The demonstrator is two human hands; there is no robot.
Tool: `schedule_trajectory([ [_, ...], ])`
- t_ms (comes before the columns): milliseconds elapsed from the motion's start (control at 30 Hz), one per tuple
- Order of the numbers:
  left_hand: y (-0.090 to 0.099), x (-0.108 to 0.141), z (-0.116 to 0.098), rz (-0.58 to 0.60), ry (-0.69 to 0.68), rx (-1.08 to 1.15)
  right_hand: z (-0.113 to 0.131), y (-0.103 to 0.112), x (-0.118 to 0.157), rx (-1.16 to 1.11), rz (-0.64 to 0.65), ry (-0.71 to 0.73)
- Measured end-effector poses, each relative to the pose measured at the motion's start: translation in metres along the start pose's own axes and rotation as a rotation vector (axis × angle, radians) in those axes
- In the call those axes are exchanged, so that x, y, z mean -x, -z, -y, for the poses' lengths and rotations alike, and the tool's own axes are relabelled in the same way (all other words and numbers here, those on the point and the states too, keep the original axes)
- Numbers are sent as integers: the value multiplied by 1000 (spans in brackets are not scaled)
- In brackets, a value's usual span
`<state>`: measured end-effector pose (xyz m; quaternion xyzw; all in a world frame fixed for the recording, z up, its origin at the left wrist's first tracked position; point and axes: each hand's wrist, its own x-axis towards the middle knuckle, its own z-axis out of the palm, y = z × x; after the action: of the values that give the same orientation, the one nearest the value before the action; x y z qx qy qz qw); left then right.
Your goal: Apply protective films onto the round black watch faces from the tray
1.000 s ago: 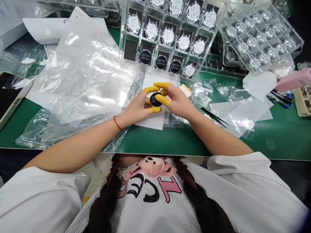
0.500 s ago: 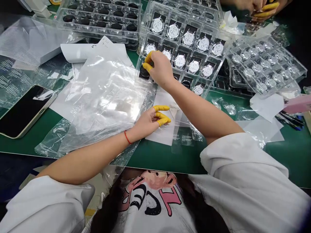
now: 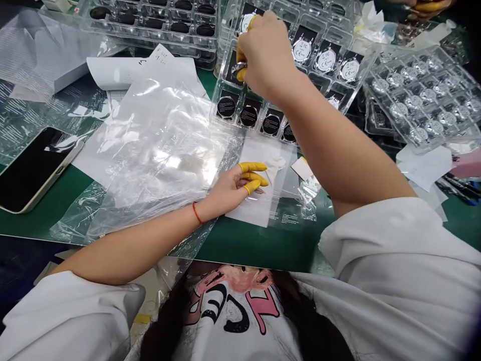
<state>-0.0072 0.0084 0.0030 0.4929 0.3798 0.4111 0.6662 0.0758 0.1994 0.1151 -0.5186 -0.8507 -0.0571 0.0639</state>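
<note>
My right hand, with yellow finger cots, is closed over the left part of a clear plastic tray. Pinched in its fingertips is a watch case, of which only a shiny metal edge shows. Other round watch cases with white, marked faces sit in the tray's pockets. Black discs with fine print fill the near row. My left hand rests open over a white paper sheet, its cot-covered fingers apart and nothing seen between them.
Clear plastic bags cover the left middle of the green table, beside a phone. A tray of black ovals stands at the back left. Another watch tray is stacked at right. A co-worker's hand shows at the far right.
My right hand has moved up and slightly right from the tray's near-left pockets, with a watch case now in its fingers. The near row of black discs is uncovered. My left hand stays put.
</note>
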Motion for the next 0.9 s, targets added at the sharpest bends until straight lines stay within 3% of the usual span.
schedule_trajectory([
  [67, 0, 1, -1, 10, -32, 91, -9, 8, 34, -139, -94, 22],
  [133, 1, 1, -1, 9, -42, 200, -19, 9, 78, -456, -148, 105],
  [267, 1, -1, 1, 52, 24, 289, -33, -12, 167, -793, 16, 262],
  [367, -1, 0, 4, 97, 41, 152, -32, -31, 205, -979, 90, 158],
  [467, -4, 3, 8, 143, 30, -3, -27, -40, 217, -1198, 153, -32],
  [533, -4, 4, 9, 195, -3, -75, -22, -40, 218, -1189, 167, -69],
  [700, -2, 3, 10, 261, -167, -241, -7, -40, 224, -823, -20, 98],
  [800, -1, 3, 11, 244, -172, -294, -1, -43, 229, -633, -101, 138],
  [900, -1, 2, 11, 190, -135, -269, -2, -45, 233, -605, -114, 139],
])
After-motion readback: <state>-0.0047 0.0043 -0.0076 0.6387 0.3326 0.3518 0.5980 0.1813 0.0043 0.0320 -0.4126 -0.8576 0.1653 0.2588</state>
